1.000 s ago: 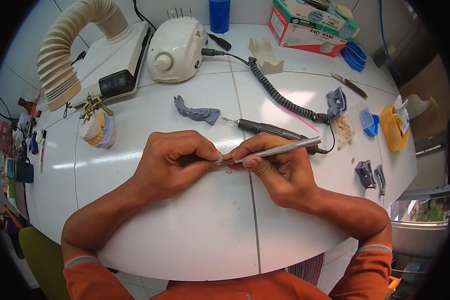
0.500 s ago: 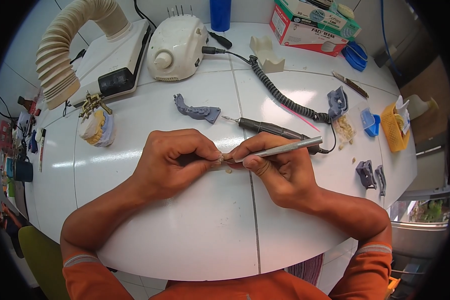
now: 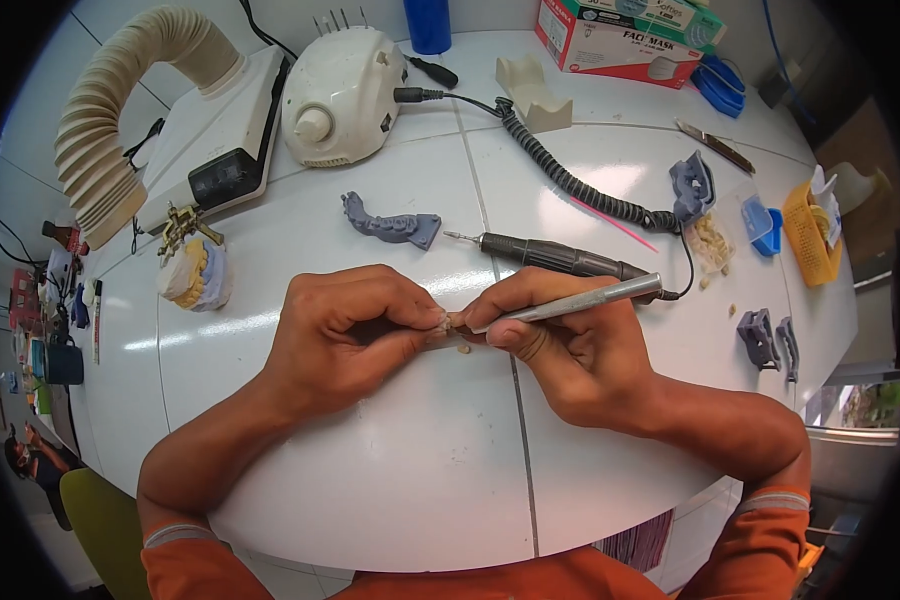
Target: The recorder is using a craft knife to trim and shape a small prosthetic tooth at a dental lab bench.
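My left hand (image 3: pixel 340 330) is closed in a pinch on a small pale piece (image 3: pixel 445 322) that looks like a false tooth; the fingertips hide most of it. In my right hand (image 3: pixel 595 360) lies a slim silver metal hand tool (image 3: pixel 590 298), gripped like a pen. Its tip points at the pinched piece, and the fingertips of both hands nearly meet there. Whether the tip touches the piece I cannot tell. Just below the fingertips a tiny tan tooth-like bit (image 3: pixel 464 349) rests on the white table (image 3: pixel 420 480).
Beyond my hands lie a grey dental model (image 3: pixel 390 222) and a black handpiece (image 3: pixel 560 258), corded to a white control unit (image 3: pixel 340 100). An articulator with a cast (image 3: pixel 198 275) stands left, near a ribbed hose (image 3: pixel 85 130). Right are grey model parts (image 3: pixel 758 340), loose teeth (image 3: pixel 710 245) and a yellow basket (image 3: pixel 808 235).
The whole view has shifted slightly, with objects on the right further out. Both hands keep the same grips, fingertips together; the tool has barely moved.
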The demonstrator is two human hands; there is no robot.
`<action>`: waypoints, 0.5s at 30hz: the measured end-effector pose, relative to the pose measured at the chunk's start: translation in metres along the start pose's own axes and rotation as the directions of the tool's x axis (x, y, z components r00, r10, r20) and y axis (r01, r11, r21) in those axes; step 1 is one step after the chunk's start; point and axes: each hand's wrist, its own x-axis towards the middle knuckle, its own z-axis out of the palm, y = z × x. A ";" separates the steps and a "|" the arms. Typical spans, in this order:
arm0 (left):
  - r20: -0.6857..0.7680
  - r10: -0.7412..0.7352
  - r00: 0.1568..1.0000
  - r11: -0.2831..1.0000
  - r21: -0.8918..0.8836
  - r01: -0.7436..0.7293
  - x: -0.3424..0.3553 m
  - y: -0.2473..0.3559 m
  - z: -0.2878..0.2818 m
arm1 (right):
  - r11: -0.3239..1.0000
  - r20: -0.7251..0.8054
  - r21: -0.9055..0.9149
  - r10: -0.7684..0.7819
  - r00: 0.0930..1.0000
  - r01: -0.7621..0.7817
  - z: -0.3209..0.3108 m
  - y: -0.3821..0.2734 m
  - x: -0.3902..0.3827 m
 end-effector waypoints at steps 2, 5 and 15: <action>0.007 0.011 1.000 1.000 0.014 -0.011 0.000 -0.002 0.000 | 0.998 -0.031 0.055 0.001 1.000 0.001 0.002 0.002 0.000; 0.001 0.016 1.000 1.000 0.007 -0.016 -0.001 -0.004 0.000 | 0.995 -0.039 0.092 0.053 0.998 -0.049 0.002 0.001 0.001; 0.013 0.014 1.000 1.000 0.012 -0.015 -0.001 -0.002 -0.002 | 1.000 -0.021 0.026 -0.004 1.000 0.005 0.002 -0.001 0.002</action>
